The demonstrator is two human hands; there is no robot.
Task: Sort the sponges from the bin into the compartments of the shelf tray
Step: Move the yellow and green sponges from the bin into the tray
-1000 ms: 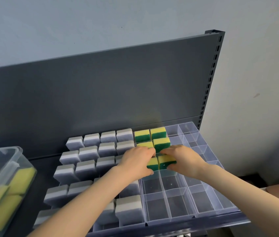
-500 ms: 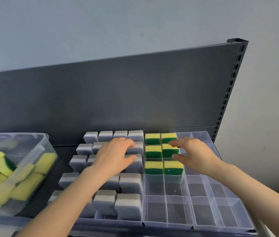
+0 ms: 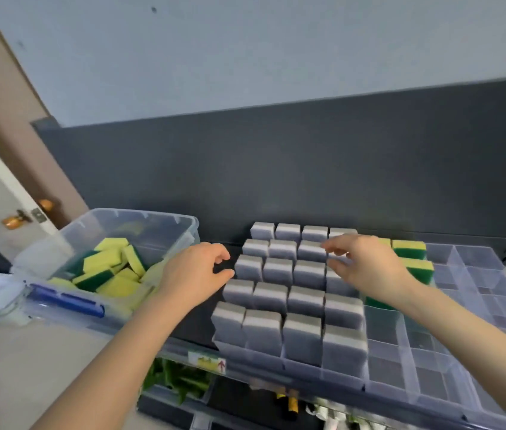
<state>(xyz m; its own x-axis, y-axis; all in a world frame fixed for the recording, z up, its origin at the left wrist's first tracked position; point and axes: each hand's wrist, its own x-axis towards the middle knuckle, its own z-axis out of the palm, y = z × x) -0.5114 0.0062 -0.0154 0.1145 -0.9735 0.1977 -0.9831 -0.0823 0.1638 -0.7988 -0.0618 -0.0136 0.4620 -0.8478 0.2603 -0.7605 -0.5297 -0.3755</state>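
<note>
Both hands are empty with fingers loosely spread. The left hand [image 3: 195, 274] hovers between the bin [image 3: 164, 225] of yellow-green sponges [image 3: 105, 268] and the shelf tray [image 3: 431, 383]. The right hand [image 3: 366, 265] hovers over the tray's grey sponges [image 3: 304, 305]. A few sorted sponges [image 3: 408, 249] stand in compartments right of them.

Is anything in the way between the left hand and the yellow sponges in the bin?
Only the clear wall of the bin. The left hand holds nothing and is at the bin's edge. The top is open, with no lid, so the hand could likely reach over the wall to the sponges.
</note>
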